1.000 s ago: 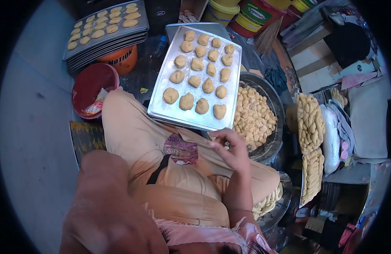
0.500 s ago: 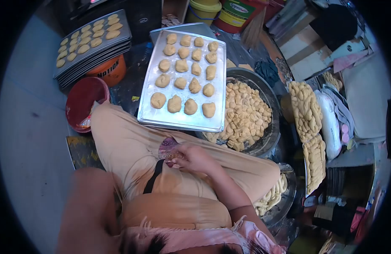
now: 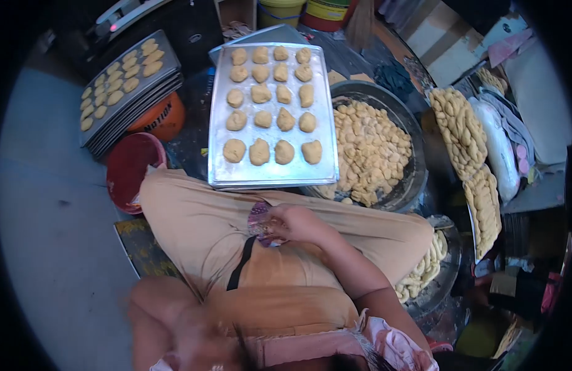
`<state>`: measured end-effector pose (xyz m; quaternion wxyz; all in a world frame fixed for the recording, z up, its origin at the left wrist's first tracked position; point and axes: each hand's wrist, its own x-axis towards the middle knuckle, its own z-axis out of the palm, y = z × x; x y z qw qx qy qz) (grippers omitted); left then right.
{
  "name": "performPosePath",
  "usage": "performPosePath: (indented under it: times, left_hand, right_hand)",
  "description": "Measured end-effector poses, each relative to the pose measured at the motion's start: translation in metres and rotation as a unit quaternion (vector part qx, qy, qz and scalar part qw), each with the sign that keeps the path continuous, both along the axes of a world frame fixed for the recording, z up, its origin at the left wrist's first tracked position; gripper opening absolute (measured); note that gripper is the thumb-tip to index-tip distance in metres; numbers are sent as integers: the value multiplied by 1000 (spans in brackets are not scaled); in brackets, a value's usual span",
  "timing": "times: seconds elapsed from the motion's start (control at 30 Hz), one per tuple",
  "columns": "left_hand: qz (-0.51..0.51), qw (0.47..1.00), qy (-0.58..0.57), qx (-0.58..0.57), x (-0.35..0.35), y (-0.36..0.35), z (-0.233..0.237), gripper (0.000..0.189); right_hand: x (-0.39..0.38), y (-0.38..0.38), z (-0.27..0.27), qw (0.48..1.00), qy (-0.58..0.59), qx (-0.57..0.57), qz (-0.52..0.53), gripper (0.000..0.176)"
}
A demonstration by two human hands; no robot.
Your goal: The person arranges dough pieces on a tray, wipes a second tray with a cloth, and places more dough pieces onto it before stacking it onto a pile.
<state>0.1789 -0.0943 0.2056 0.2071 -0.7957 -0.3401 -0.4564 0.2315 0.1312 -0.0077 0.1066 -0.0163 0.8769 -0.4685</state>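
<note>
In my lap, my right hand [image 3: 292, 224] has its fingers closed around a small purple patterned item [image 3: 258, 217], which its fingers partly cover. My left arm is bent back toward my face, and my left hand [image 3: 202, 340] is a blur at the bottom edge; its fingers cannot be made out. Just beyond my knees a metal tray [image 3: 275, 170] bears rows of dough lumps [image 3: 261, 93]. Right of it, a big dark basin [image 3: 416, 154] holds many small dough pieces [image 3: 371, 148].
At the left are stacked trays of dough [image 3: 116, 80] on an orange bucket [image 3: 165, 117] and a red tub [image 3: 134, 176]. Braided dough [image 3: 459, 133] lies at the right; dough strands [image 3: 425, 269] fill another basin by my right knee. A yellow bucket [image 3: 281, 12] stands behind.
My left arm has swung in toward my face, bringing the hand into view at the bottom. The view has shifted, and more of the purple item shows by my right hand.
</note>
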Motion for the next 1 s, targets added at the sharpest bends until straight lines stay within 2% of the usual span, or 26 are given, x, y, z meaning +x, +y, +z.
performPosePath:
  times: [0.03, 0.1, 0.13, 0.17, 0.23, 0.27, 0.3, 0.33, 0.53, 0.57, 0.67, 0.9, 1.0]
  left_hand:
    - [23, 999, 27, -37, -4, 7, -14, 17]
    - [64, 989, 75, -112, -14, 17, -44, 27]
    - [109, 967, 116, -201, -28, 15, -68, 25]
    - [150, 933, 152, -289, -40, 8, -85, 26]
    - [305, 877, -49, -368, -44, 0, -88, 29]
    - [373, 824, -150, -399, -45, -6, -90, 30]
    - [446, 777, -148, -419, -50, -17, -94, 30]
    - [515, 723, -146, -437, -55, -32, -100, 29]
    - [718, 582, -216, -315, -75, -97, -162, 32]
    - [725, 559, -217, -339, -78, -100, -166, 32]
    - [720, 600, -198, -285, -96, -101, -184, 32]
    - [766, 521, -201, -319, -138, -100, -167, 29]
    - [765, 501, -185, -361, -145, -105, -161, 41]
  right_hand:
    - [-1, 5, 4, 1000, -13, -21, -5, 31]
    - [1, 12, 9, 998, 45, 13, -36, 27]
    - [0, 17, 12, 995, 75, 31, -56, 25]
    - [1, 20, 14, 995, 41, 12, -91, 26]
    - [1, 30, 18, 995, 9, 30, -91, 28]
    - [3, 32, 18, 995, -9, 38, -92, 29]
    - [3, 34, 17, 995, -11, 43, -86, 28]
    - [4, 33, 15, 996, -15, 47, -78, 27]
    - [0, 22, 6, 997, -39, 55, -22, 27]
    - [-1, 20, 7, 997, -52, 62, -17, 28]
    - [-1, 16, 6, 997, -28, 73, 4, 31]
    - [-3, 12, -6, 996, -33, 77, 8, 34]
    - [-1, 14, -3, 997, -36, 61, 2, 36]
